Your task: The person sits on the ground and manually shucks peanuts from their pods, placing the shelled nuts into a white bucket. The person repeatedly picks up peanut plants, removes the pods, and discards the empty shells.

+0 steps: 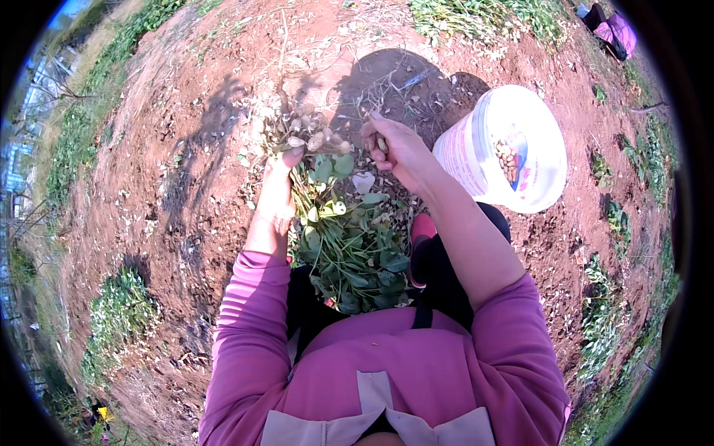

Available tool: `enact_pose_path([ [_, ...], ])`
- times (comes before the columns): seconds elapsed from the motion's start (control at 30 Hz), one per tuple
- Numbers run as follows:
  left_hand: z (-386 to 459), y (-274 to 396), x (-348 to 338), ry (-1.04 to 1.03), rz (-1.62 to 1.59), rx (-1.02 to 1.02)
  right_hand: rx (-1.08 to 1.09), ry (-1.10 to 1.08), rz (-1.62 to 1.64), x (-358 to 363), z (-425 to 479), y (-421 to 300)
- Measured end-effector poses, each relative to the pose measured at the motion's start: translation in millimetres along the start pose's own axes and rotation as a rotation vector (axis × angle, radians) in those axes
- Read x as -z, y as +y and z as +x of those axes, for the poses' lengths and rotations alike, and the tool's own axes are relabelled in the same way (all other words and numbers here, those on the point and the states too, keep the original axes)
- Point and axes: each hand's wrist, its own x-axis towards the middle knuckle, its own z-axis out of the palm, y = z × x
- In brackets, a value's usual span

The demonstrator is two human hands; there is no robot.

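My left hand (283, 170) grips a peanut plant by its stems, just below the roots. A cluster of pale peanut pods (312, 134) hangs about the root end above my thumb. The plant's green leaves (357, 251) spread downward between my legs. To the right of the pods, my right hand (393, 145) is curled with a peanut pod (382, 145) held in its fingers. Close by my right forearm stands a white plastic bucket (493, 148), tilted in the view, with picked peanuts (506, 160) at its bottom. The bucket bears printed writing.
Reddish soil (162, 184) strewn with dry leaves surrounds me. A heap of pulled plants (491, 19) lies at the far top. Leafy plants (120, 309) stand on the left, with more (605, 323) on the right. A pink and black bundle (613, 33) rests at the upper right.
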Motion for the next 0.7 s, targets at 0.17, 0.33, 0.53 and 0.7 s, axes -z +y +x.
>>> enact_pose_path([
  [0.17, -5, -5, -14, 0.055, 0.027, -0.038, -0.101, -0.021, -0.25, -19, -4, 10],
  [0.33, -3, -10, -5, -0.041, -0.055, 0.036, 0.056, 0.038, -0.278, -21, -2, 18],
  [0.53, 0, -14, -8, 0.009, 0.012, -0.005, 0.231, 0.092, -0.388, -17, 7, 28],
  [0.7, -4, -11, -13, 0.034, -0.018, 0.003, 0.261, 0.06, -0.422, -9, 13, 24],
])
